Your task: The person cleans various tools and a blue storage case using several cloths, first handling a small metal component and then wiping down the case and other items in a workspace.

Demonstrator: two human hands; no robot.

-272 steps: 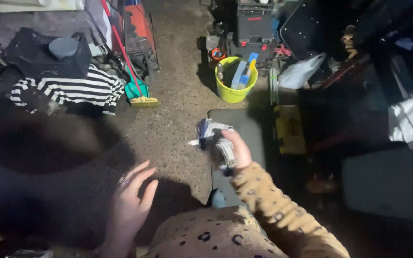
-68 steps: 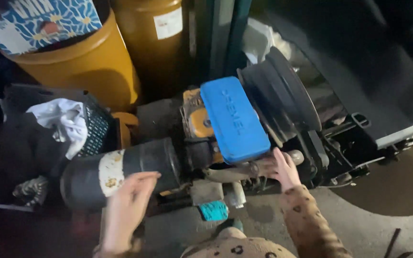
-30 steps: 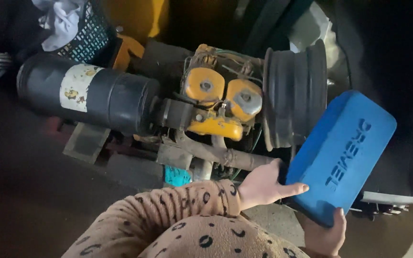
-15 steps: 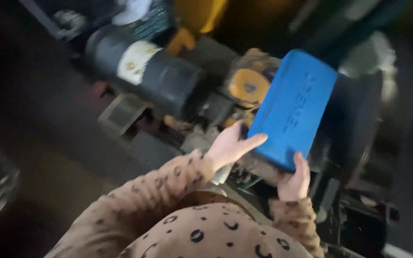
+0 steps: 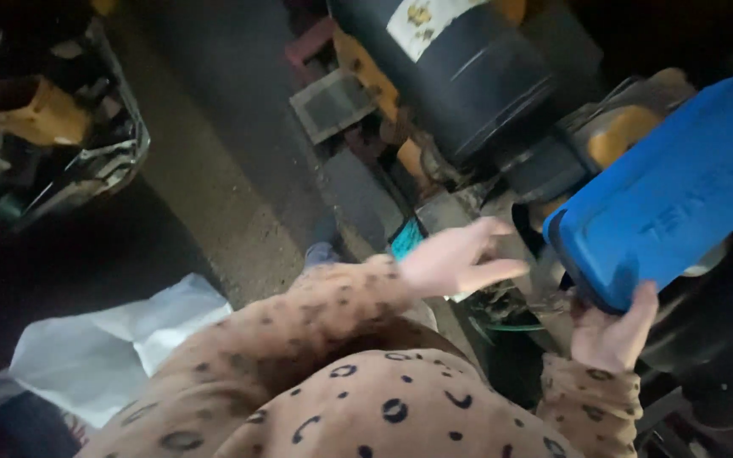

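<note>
Right hand clamped under the lower corner of the blue rounded plastic case, propping it tilted above the yellow engine. Left hand spread open beside it, holding nothing, near enough to steady.

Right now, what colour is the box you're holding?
Bright blue. The case, held at its lower corner by the right hand, shows best in the head view.

Place: a cluttered garage or workshop.
Evidence: a rough concrete floor, a worn engine and a black cylinder are seen.
</note>
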